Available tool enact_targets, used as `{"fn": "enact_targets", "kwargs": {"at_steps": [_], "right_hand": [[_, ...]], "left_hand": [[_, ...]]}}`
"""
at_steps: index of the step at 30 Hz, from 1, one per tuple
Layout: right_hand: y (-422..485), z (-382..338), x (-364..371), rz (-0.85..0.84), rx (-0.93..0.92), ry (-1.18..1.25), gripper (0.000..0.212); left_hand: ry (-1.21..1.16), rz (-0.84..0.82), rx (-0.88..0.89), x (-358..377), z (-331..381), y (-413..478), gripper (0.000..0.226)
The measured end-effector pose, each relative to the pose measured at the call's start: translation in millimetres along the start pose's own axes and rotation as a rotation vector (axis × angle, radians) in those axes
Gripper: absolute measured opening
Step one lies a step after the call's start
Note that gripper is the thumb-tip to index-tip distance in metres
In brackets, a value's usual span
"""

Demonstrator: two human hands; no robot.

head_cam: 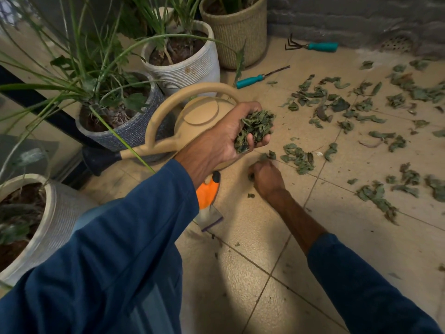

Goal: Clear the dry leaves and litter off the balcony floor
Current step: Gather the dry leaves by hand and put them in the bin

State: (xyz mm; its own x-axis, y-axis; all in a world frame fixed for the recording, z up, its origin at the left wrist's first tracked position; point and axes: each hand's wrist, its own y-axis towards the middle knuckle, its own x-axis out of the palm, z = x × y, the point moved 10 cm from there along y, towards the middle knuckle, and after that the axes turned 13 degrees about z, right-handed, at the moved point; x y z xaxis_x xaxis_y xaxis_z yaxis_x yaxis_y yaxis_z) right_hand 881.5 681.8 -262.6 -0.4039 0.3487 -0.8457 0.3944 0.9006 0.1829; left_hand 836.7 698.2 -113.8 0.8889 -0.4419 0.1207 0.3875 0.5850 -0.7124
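Left hand [231, 138] grips a leaf clump [255, 126]; right hand [267, 177] rests on the floor [265, 237], fingers hidden, grasp undeterminable. Left arm [149, 220] covers part of watering can [199, 114] and orange tool [206, 192].

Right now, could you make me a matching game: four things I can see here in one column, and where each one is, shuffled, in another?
1 left hand
2 right hand
3 rake
4 watering can

A lying near the wall
B reaching down among loose leaves
C gripping a bunch of leaves
D just behind the left hand

Pairs: 1-C, 2-B, 3-A, 4-D
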Motion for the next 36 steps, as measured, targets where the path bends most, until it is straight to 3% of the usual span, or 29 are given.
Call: {"fn": "enact_targets", "kwargs": {"at_steps": [4, 9, 14, 23, 32, 36], "right_hand": [[-5, 6, -8, 0.046, -0.002, -0.022, 0.022], [0, 51, -40, 0.188, 0.231, 0.106, 0.024], [17, 91, -65, 0.229, 0.313, 0.081, 0.026], [16, 77, -45, 0.121, 0.212, -0.009, 0.013], [-2, 69, -36, 0.087, 0.151, -0.099, 0.019], [-6, 74, -35, 0.106, 0.191, -0.031, 0.022]], "left_hand": [[0.006, -0.011, 0.006, 4, 0, -2, 0.026], [0.011, -0.014, 0.013, 4, 2, -2, 0.026], [0.003, -0.028, 0.019, 5, 3, -4, 0.029], [0.018, -0.024, 0.009, 13, 0, -2, 0.026], [0.019, -0.033, 0.001, 14, -2, 0, 0.028], [0.015, -0.033, -0.008, 13, -4, -1, 0.026]]}}
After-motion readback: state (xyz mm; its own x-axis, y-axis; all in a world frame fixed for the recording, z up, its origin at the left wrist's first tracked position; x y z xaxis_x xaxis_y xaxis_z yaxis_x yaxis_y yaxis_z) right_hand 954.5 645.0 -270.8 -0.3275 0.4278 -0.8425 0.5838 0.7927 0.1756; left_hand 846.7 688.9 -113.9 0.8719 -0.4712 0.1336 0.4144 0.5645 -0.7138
